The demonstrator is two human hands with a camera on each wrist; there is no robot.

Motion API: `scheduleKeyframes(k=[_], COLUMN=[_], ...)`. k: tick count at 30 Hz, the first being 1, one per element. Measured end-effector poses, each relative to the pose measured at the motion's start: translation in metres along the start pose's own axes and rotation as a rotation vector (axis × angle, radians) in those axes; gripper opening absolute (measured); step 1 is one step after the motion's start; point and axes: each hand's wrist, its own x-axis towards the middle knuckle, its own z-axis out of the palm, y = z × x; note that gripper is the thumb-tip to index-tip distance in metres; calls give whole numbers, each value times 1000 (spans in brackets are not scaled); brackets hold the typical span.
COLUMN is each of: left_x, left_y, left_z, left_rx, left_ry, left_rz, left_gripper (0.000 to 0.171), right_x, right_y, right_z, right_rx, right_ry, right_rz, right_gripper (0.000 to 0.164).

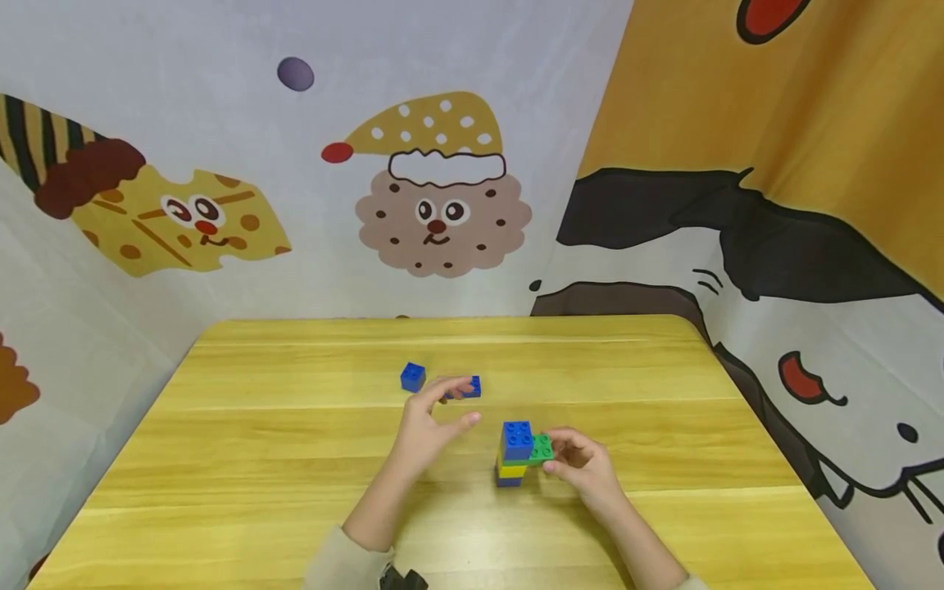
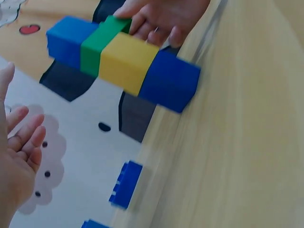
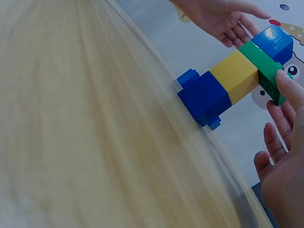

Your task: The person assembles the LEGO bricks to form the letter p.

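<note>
A small tower of toy building bricks stands on the table: a blue brick (image 1: 517, 441) on top, a green brick (image 1: 542, 448) jutting out to the right, then a yellow brick (image 2: 128, 61) and a blue bottom brick (image 3: 205, 97). My right hand (image 1: 590, 469) pinches the jutting end of the green brick between thumb and fingers. To the left of the tower my left hand (image 1: 428, 426) is held with fingers spread apart and nothing in its grasp. Its fingers partly cover a loose blue brick (image 1: 475, 386) behind it in the head view.
Another loose blue brick (image 1: 413, 377) lies farther back, left of the partly covered one. The wooden table (image 1: 258, 451) reaches back to a cartoon-printed curtain (image 1: 317, 246), which also hangs along both sides.
</note>
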Motion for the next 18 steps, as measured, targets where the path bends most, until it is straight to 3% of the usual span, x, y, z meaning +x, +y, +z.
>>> scheduleKeyframes(k=[8,18], left_x=[7,8], left_y=[-15,-32], left_z=[-17,-34], left_rx=[35,71], left_ry=[161,314], left_rz=[19,-112], left_gripper=[41,37], right_x=[-1,-1], right_y=[0,1], right_z=[0,0], right_rx=[-4,-1], right_ry=[3,5], right_rz=[2,2], right_gripper=[35,36])
